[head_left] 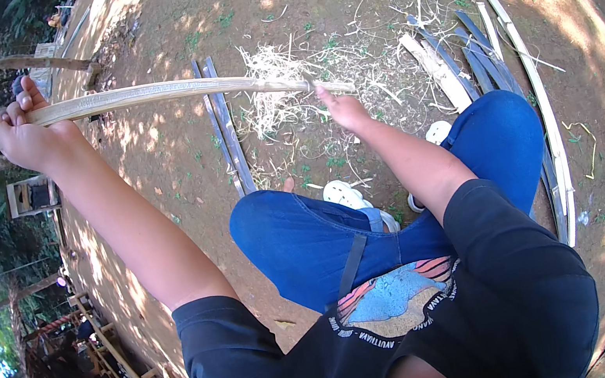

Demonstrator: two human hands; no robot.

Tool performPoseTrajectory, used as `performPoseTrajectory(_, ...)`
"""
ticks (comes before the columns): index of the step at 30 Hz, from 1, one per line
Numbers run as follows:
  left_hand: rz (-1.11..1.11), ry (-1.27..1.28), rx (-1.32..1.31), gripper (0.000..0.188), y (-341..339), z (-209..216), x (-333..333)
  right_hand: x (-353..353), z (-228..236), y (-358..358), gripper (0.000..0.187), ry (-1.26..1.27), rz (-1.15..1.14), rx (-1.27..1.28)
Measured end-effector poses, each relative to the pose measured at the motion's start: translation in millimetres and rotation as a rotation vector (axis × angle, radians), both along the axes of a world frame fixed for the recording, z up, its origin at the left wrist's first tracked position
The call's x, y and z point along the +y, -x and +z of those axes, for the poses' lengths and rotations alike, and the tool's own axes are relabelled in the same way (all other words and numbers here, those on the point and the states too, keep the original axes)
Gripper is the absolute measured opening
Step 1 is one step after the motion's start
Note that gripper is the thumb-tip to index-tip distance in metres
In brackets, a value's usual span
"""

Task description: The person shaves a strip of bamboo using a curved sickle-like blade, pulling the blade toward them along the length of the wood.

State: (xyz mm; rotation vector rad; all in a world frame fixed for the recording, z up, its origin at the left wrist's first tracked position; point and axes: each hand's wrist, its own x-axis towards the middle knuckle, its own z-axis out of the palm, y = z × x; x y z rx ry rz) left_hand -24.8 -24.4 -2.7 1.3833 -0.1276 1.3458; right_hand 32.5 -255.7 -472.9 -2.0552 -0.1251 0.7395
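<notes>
A long pale bamboo strip (168, 91) stretches across in front of me, bowed slightly, from the far left to the middle. Near its left end, my left hand (33, 137) is closed around it, with some fingertips raised above the strip. My right hand (343, 107) grips it close to the other end, the thumb lying along it and a short piece sticking out beyond. Whether a small tool is also in the right hand cannot be made out. Beneath the strip, a heap of curly pale shavings (273, 75) lies on the ground.
Two dark strips (228, 133) lie left of the shavings. To the right are several dark strips (484, 61), a broad pale piece (443, 79) and long pale lengths (545, 119). My bent knees (273, 229) are below. A wooden structure (121, 368) stands at the left.
</notes>
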Motion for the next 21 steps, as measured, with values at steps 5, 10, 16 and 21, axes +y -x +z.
performPoseTrajectory(5,0.167,0.007,0.039,0.034,13,-11,13,-25,-9,6,0.090,-0.039,-0.148,0.254)
performPoseTrajectory(10,0.244,0.010,0.025,0.033,8,-11,9,27,98,16,0.082,-0.577,0.004,0.171)
performPoseTrajectory(16,0.003,-0.033,0.036,0.038,6,-7,27,53,124,44,0.087,-0.722,0.231,-0.048)
performPoseTrajectory(21,-0.018,-0.017,0.024,0.042,14,-10,28,48,72,44,0.090,-0.611,0.173,-0.033)
